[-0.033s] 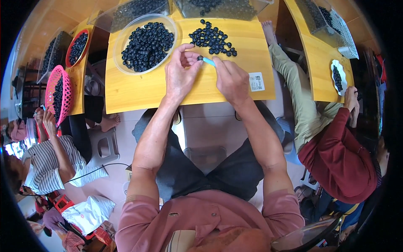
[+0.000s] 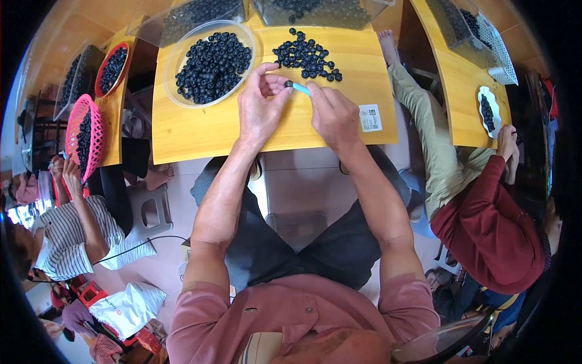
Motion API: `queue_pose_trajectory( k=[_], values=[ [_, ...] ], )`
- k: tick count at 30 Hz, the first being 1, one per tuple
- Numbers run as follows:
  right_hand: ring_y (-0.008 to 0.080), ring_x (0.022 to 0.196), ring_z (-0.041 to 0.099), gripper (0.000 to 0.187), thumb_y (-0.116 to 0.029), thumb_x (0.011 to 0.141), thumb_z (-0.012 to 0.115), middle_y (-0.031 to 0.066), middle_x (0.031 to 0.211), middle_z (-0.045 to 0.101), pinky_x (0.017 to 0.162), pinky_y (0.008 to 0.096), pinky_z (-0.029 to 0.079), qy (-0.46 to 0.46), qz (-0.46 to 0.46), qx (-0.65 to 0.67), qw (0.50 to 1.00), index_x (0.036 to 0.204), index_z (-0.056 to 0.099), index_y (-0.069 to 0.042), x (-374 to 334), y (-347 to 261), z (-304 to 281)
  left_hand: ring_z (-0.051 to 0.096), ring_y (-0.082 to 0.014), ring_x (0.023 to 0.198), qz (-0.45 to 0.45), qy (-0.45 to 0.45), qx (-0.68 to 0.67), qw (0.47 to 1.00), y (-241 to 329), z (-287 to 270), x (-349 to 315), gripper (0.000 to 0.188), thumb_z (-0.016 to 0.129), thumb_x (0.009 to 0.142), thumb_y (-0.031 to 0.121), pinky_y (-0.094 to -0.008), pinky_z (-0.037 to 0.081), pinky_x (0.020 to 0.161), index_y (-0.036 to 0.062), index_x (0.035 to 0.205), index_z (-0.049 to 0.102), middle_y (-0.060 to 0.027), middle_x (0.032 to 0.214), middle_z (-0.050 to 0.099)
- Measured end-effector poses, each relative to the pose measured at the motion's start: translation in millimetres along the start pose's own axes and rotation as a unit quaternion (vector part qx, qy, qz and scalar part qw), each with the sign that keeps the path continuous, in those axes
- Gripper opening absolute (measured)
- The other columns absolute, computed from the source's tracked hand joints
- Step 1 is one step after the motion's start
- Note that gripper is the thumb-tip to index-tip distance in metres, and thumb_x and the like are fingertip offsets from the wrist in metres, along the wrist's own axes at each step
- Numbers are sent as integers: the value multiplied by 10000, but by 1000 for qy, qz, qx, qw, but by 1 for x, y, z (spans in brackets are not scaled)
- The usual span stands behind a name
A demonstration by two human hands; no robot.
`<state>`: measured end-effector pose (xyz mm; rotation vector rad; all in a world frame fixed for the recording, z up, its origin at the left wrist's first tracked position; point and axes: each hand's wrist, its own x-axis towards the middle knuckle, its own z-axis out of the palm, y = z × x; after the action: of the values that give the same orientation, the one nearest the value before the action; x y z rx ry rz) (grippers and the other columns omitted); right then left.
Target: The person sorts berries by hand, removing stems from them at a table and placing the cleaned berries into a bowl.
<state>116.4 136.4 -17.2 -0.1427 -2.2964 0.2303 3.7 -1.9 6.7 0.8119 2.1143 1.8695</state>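
While I work at the yellow table (image 2: 200,134), things crowd in on most sides. Clear round bowl (image 2: 171,57) full of dark round pieces sits just beside my left hand (image 2: 264,103), up and left; can't tell if they touch. Loose pile (image 2: 309,56) of the same pieces lies just past my fingertips, white card (image 2: 370,117) with a printed code flat near my right hand (image 2: 335,115). Left clear bin (image 2: 147,31) and right clear bin (image 2: 377,11), both holding dark pieces, line the far edge. Left side table: pink basket (image 2: 98,142), red bowl (image 2: 99,82), co-worker in a striped shirt (image 2: 91,224). Right side table: white scalloped plate (image 2: 495,104), white perforated basket (image 2: 501,45), co-worker with a maroon sleeve (image 2: 485,200).

One dark piece (image 2: 288,84) is up between my hands, over the table, pinched at my left thumb and fingertips; index bent and raised. Right thumb and fingers pressed together round a light-blue tool (image 2: 302,89). Tool's long axis slants across, tip pointing left and slightly away from me, at the piece; rear end hidden in my grip. Piece looks roundish, too small to read its axis.
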Motion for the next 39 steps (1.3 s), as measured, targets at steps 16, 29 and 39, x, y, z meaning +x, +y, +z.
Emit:
queue_pose_trajectory(
  k=[16,29,39],
  values=[
    [259,724,687,195,-100,913,733,50,810,644,605,402,546,-37,95,18,995,1108,744,-98,0,3,1,702,-165,939,151,50,89,983,5,-28,-6,185,758,903,-50,-277,594,824,2,1080,767,-103,1078,719],
    [318,734,693,178,-70,912,747,114,842,691,630,420,531,21,219,120,968,1089,745,-80,4,14,-2,652,-304,1065,265,206,313,888,-4,-69,33,198,795,862,2,-413,525,945,76,1045,773,-104,1049,682],
    [325,750,703,179,-72,926,730,130,887,724,662,422,538,46,257,143,955,1104,754,-66,2,25,-2,648,-302,978,237,-46,332,912,-15,19,30,230,769,875,85,-431,533,854,60,1104,771,-99,1013,670]
  ],
)
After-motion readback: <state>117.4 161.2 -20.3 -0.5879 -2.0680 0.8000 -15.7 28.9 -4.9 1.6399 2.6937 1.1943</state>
